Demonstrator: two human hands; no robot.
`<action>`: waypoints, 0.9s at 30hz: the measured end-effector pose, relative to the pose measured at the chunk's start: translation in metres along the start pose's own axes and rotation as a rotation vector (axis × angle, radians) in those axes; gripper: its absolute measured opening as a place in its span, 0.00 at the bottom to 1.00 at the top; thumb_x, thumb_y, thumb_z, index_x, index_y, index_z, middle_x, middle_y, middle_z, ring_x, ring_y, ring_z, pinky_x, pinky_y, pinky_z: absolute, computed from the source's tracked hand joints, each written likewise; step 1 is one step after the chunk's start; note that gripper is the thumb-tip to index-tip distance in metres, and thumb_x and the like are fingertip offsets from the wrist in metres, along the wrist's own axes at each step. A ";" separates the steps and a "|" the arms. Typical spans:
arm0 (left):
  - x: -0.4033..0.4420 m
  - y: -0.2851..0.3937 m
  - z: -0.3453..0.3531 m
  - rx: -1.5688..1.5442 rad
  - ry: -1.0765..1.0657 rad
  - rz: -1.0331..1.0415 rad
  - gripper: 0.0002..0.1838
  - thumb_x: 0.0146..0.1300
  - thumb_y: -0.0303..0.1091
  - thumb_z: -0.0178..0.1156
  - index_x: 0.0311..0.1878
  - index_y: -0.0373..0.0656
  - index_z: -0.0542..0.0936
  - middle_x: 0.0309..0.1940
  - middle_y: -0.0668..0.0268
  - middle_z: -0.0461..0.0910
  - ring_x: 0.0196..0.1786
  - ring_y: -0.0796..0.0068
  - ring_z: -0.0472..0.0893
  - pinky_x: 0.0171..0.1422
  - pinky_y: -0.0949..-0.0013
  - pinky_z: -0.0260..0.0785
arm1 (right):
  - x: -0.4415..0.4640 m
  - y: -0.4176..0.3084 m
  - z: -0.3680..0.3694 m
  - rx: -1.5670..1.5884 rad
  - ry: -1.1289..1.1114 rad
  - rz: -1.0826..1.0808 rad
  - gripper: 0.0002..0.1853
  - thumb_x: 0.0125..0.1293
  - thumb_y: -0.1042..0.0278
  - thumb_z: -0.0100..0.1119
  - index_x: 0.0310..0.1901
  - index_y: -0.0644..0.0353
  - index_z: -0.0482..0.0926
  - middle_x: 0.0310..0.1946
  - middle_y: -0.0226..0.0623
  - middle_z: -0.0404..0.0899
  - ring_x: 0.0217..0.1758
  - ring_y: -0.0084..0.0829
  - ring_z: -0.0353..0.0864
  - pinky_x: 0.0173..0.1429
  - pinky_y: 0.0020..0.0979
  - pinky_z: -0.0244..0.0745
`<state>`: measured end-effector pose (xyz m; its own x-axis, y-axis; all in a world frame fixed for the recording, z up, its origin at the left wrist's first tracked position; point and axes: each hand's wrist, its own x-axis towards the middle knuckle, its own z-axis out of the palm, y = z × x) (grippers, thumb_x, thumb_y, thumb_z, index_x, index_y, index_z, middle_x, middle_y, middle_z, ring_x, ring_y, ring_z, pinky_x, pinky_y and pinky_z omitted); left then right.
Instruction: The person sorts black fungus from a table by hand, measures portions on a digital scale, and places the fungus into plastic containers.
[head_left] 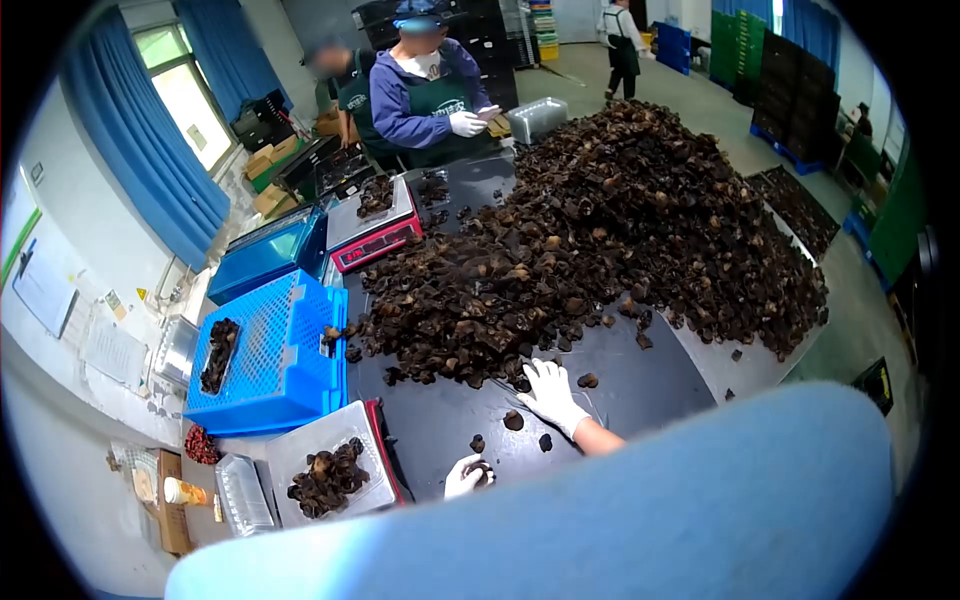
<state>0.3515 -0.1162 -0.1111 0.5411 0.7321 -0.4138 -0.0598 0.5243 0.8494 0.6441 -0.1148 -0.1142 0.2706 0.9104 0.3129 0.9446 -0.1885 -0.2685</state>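
Observation:
A large heap of dark brown, curled pieces that look like wood ear fungus (480, 290) covers much of the black tabletop (640, 385). At the heap's near edge, my right hand (553, 395) in a white glove lies palm down with its fingers spread, fingertips by the pieces. My gloved left hand (462, 480) is lower and further left, its fingers curled around a dark fungus piece (484, 474); part of this hand is cut off by the blue shape in front. A few loose pieces (513, 420) lie between the hands. Left of them, a clear tray of fungus (330, 478) rests on a red-edged scale.
A blue crate (270, 355) with a filled tray on top stands at the left, beyond it a red scale (378, 243) with another tray. Empty clear trays (245, 495) sit at the lower left. Across the table, a person in a green apron (430, 105) wears white gloves.

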 end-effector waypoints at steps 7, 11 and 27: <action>-0.005 -0.012 -0.019 -0.039 -0.031 0.048 0.16 0.64 0.17 0.50 0.54 0.34 0.76 0.46 0.56 0.80 0.49 0.61 0.82 0.56 0.62 0.79 | 0.007 0.044 -0.011 0.195 0.153 0.179 0.21 0.59 0.59 0.64 0.53 0.55 0.77 0.49 0.40 0.74 0.50 0.42 0.76 0.51 0.41 0.74; -0.012 0.000 -0.006 0.093 0.109 -0.001 0.12 0.70 0.24 0.51 0.54 0.34 0.77 0.44 0.56 0.82 0.43 0.65 0.85 0.48 0.67 0.81 | 0.011 0.054 -0.016 0.171 0.204 0.340 0.22 0.60 0.60 0.64 0.55 0.56 0.75 0.50 0.42 0.72 0.48 0.45 0.79 0.48 0.45 0.77; 0.041 0.030 -0.018 0.613 0.380 0.604 0.08 0.68 0.27 0.52 0.42 0.38 0.81 0.27 0.66 0.79 0.29 0.78 0.77 0.38 0.73 0.72 | -0.012 -0.041 -0.052 0.653 -0.092 0.163 0.12 0.62 0.64 0.57 0.46 0.56 0.79 0.43 0.46 0.78 0.47 0.50 0.81 0.52 0.43 0.77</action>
<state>0.3567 -0.0627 -0.1081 0.2460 0.9550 0.1657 0.2694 -0.2315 0.9348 0.6120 -0.1368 -0.0597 0.3557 0.9223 0.1511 0.5798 -0.0910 -0.8097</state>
